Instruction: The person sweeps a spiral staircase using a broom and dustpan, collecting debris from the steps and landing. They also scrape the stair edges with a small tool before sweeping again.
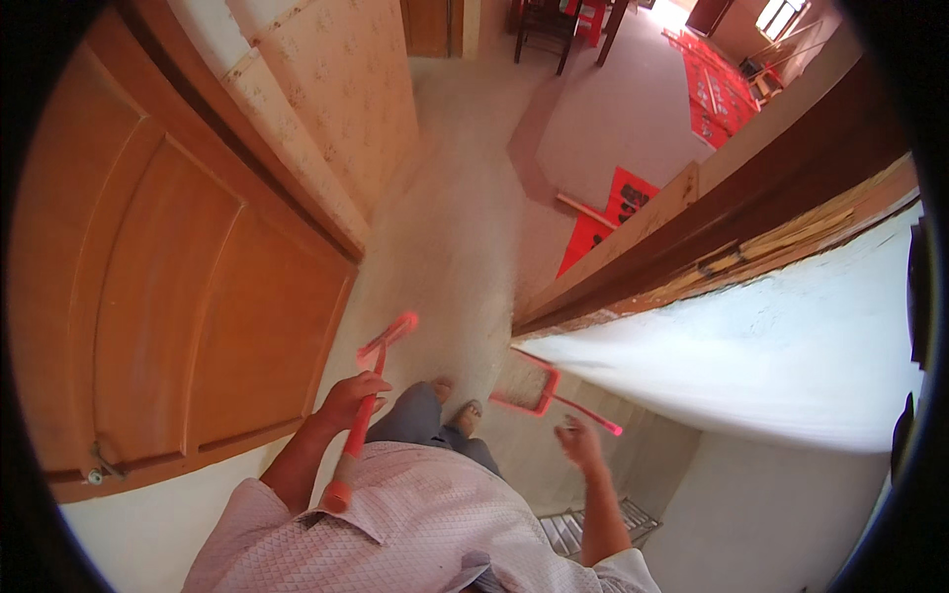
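Note:
My left hand [356, 400] grips the red handle of a long-handled tool [359, 426]; its short red crosswise head [387, 339] is over the floor, and the handle's other end lies near my shirt front. The head looks like that of a brush or broom, but blur hides its detail. My right hand [578, 437] is in the air with fingers partly bent and apart, holding nothing. Just beyond it, a red-rimmed dustpan [550, 389] with a thin red handle is on the floor beside the wall's end. I cannot tell whether my right hand touches that handle.
An orange-brown wooden door [215, 296] stands at the left. A wooden door frame [712, 200] and white wall [741, 348] rise at the right. Red banners with writing [715, 89] lie on the floor beyond. A dark chair [549, 30] stands at the top; a metal rack [567, 530] is low right.

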